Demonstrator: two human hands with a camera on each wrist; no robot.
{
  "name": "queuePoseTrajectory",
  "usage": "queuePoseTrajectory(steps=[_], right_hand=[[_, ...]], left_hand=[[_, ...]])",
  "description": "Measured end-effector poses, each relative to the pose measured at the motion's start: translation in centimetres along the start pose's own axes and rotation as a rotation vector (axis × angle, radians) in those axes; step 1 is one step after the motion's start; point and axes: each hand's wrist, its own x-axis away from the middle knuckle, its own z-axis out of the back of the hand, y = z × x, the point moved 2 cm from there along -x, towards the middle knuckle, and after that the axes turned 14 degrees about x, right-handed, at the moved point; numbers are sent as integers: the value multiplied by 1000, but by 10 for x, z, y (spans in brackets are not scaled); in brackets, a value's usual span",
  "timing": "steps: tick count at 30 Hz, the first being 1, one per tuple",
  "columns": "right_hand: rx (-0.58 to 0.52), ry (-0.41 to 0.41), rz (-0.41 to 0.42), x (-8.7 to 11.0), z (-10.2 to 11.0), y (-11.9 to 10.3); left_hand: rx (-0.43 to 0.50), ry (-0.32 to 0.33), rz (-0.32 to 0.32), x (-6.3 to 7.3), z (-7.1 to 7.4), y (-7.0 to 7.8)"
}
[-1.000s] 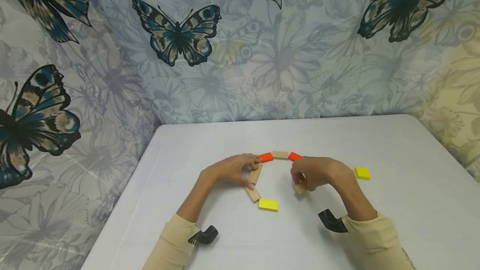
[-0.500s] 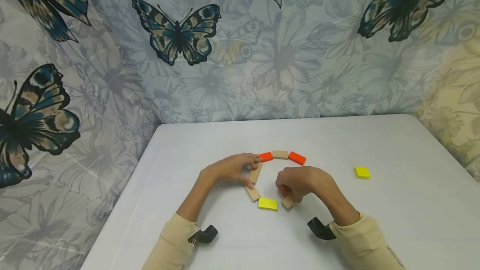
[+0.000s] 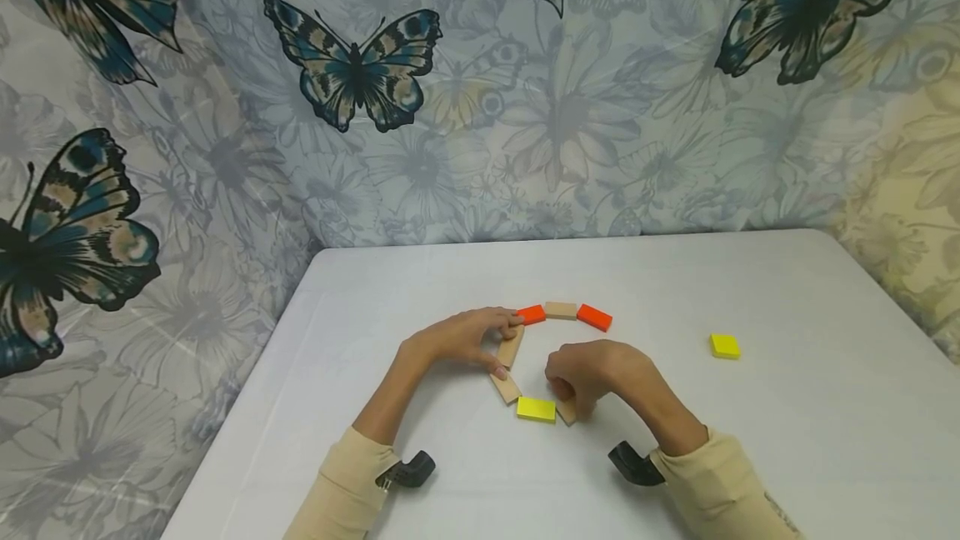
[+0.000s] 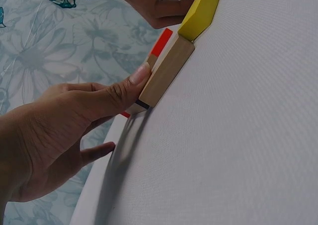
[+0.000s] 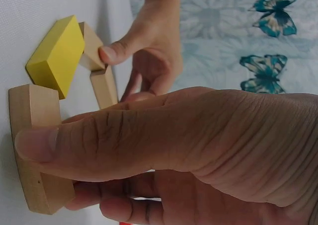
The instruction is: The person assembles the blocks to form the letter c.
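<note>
My right hand point(image 3: 600, 373) grips a plain wooden block point(image 5: 42, 185), thumb along one side and fingers behind it. One end of that block lies right by the corner of a yellow block point(image 3: 536, 409). My left hand point(image 3: 468, 336) spans the left side of a curved row, its thumb touching where two wooden blocks meet, the lower block point(image 3: 506, 388) and the upper block point(image 3: 511, 348). Its other fingertips rest near a red block point(image 3: 532, 315) at the top left. Another wooden block point(image 3: 560, 310) and a second red block point(image 3: 594, 317) carry on the curve.
A separate yellow block point(image 3: 724, 347) lies to the right on the white table point(image 3: 810, 440). Black wrist mounts point(image 3: 636, 465) stick out from both sleeves over the tabletop. Behind the table's far edge hangs a butterfly-patterned cloth point(image 3: 570, 148).
My right hand has carried its wooden block left and toward me, up beside the near yellow block, uncovering the right red block. The left hand has stayed in place.
</note>
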Motion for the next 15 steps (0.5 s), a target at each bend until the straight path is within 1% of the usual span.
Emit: queuePoseTrajectory(steps=[7, 15], right_hand=[[-10, -14, -19, -1, -3, 1], [-30, -45, -47, -1, -6, 1]], left_hand=[[8, -5, -1, 0, -1, 0], [3, -9, 14, 0, -3, 0]])
